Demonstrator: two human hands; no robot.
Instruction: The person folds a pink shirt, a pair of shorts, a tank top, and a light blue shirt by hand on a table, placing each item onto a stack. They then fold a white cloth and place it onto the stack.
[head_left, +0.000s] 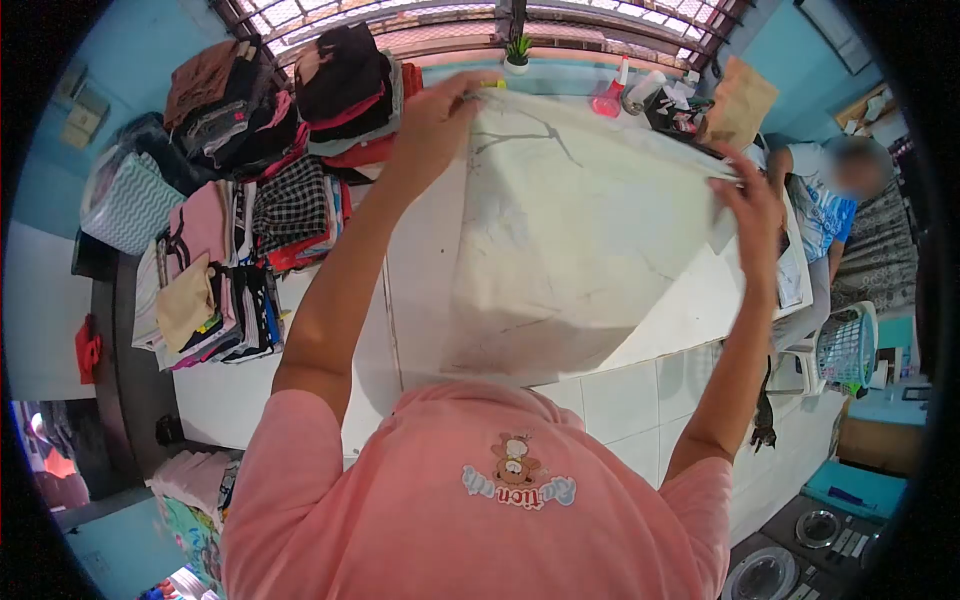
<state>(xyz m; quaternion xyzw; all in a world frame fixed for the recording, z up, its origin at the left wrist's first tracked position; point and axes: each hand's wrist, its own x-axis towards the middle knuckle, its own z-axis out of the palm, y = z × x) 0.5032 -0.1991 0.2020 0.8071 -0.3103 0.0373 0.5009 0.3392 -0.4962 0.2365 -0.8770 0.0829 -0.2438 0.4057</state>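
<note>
A cream cloth (pixel 580 230) with thin dark branch-like lines hangs spread out in front of me, partly see-through. At its upper left corner my left hand (pixel 448 105) is closed on the edge, the arm stretched out. My right hand (pixel 750 205) pinches the upper right edge between thumb and fingers. Between the two hands the top edge slopes down to the right. The lower part of the cloth falls over the white table (pixel 425 270) near my chest and hides much of its surface.
Piles of folded clothes (pixel 290 210) fill the table's left side. A pink spray bottle (pixel 610 92), a small potted plant (pixel 517 53) and a brown paper bag (pixel 740 98) stand along the back. At the right sits a person (pixel 825 210), near a laundry basket (pixel 845 345).
</note>
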